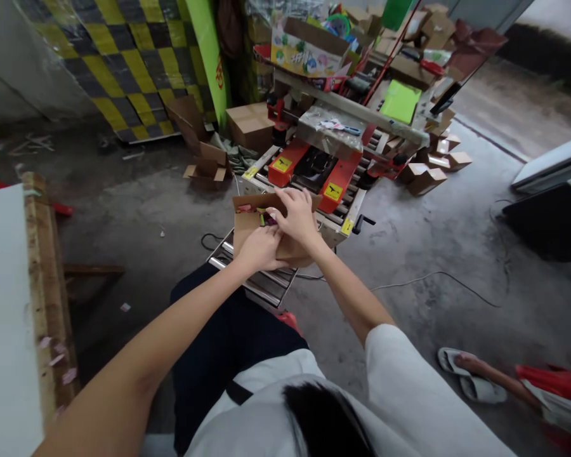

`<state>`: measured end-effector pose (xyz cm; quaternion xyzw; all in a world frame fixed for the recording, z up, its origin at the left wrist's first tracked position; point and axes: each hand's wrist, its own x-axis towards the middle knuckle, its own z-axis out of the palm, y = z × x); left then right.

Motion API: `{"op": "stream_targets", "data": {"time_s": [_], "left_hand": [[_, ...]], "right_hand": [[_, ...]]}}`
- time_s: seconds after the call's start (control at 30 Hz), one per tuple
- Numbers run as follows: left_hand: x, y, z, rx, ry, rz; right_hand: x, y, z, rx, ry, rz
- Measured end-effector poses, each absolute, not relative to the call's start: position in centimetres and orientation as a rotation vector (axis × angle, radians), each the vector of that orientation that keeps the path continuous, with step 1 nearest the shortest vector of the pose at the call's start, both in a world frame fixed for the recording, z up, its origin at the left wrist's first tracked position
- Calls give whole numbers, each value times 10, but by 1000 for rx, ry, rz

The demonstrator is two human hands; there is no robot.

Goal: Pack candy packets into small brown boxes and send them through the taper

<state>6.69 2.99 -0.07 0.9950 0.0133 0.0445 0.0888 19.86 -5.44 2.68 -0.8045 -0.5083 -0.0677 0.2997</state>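
A small brown cardboard box (246, 236) sits on the short roller section in front of me, its top partly open. Inside, toward its left, show small pink, purple and green items (265, 219) too small to name. At the near side of the box, my left hand (261, 247) is closed over the edge, its fingertips partly hidden. My right hand (295, 216) reaches across the top to the far right flap, fingers bent over the cardboard and thumb toward the opening. Both hands touch the box and lie close together.
Beyond the box stands a carton-sealing machine (330, 130) with orange guides, a blue-handled tool (349, 129) and an open printed carton (309, 54) on top. Loose cartons (250, 127) lie around it. A wooden-edged table (42, 254) is at left; a person's foot (471, 364) at right.
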Motion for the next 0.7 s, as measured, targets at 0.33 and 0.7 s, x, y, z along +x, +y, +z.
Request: {"op": "stream_targets", "data": {"time_s": [0.33, 0.7], "left_hand": [[41, 26, -15, 2938, -164, 576], [63, 86, 27, 3111, 127, -94]], "right_hand": [[179, -105, -10, -1923, -1408, -42], [210, -88, -10, -1896, -1627, 9]]}}
